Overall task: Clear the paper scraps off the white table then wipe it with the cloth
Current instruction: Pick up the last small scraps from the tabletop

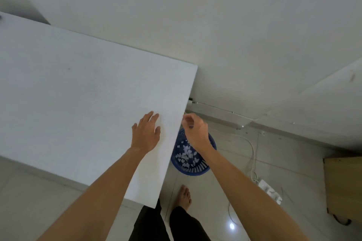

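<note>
The white table (78, 94) fills the left of the head view, and I see no scraps on its top. My left hand (146, 133) lies flat on the table near its right edge, fingers spread. My right hand (195, 130) hovers just past that edge, above a blue basket (203, 170) on the floor, its fingers curled loosely; whether it holds anything I cannot tell. Several white paper scraps (187, 154) lie inside the basket. No cloth is in view.
A white power strip (271, 191) with a cable lies on the tiled floor to the right. A wooden box (342, 188) stands at the far right. My bare foot (185, 195) is below the basket. White walls stand behind the table.
</note>
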Demonstrator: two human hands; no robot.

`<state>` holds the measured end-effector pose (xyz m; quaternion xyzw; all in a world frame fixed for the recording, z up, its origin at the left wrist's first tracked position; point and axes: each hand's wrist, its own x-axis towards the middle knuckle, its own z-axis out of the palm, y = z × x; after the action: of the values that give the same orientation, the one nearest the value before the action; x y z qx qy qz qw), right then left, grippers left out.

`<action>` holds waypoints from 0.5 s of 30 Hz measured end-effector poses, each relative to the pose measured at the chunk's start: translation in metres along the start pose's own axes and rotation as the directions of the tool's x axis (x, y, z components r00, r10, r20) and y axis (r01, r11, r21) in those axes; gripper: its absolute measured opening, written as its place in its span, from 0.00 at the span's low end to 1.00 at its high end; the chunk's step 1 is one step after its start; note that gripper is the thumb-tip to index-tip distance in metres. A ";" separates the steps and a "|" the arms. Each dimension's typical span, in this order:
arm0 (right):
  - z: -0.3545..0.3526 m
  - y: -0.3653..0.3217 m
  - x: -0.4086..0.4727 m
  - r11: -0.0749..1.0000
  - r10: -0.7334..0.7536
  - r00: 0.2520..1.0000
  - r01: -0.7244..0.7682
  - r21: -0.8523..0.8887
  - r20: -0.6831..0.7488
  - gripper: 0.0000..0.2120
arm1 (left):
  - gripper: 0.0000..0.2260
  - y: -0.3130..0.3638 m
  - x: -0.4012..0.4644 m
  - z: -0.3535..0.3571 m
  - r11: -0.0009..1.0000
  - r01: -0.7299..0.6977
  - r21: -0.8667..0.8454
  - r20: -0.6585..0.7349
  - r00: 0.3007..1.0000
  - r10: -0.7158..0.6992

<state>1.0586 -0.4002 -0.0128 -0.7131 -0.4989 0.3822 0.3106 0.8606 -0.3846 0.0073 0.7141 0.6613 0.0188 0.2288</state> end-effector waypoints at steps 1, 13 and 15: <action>0.006 -0.012 0.000 1.000 -0.031 0.999 0.031 -0.007 0.017 0.10 | 0.22 -0.007 -0.006 -0.007 1.000 0.020 -0.013 -0.018 1.000 -0.021; 0.117 -0.183 -0.028 0.931 -0.345 0.908 0.364 -0.039 0.236 0.17 | 0.22 -0.148 -0.087 -0.139 0.952 0.265 -0.155 -0.244 0.923 -0.297; 0.144 -0.216 -0.033 0.911 -0.384 0.884 0.409 -0.045 0.265 0.17 | 0.22 -0.179 -0.099 -0.165 0.943 0.282 -0.179 -0.289 0.901 -0.324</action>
<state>0.8257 -0.3561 0.0988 -0.5563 -0.6878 0.3722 0.2810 0.6262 -0.4256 0.1189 0.5733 0.7895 0.1404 0.1680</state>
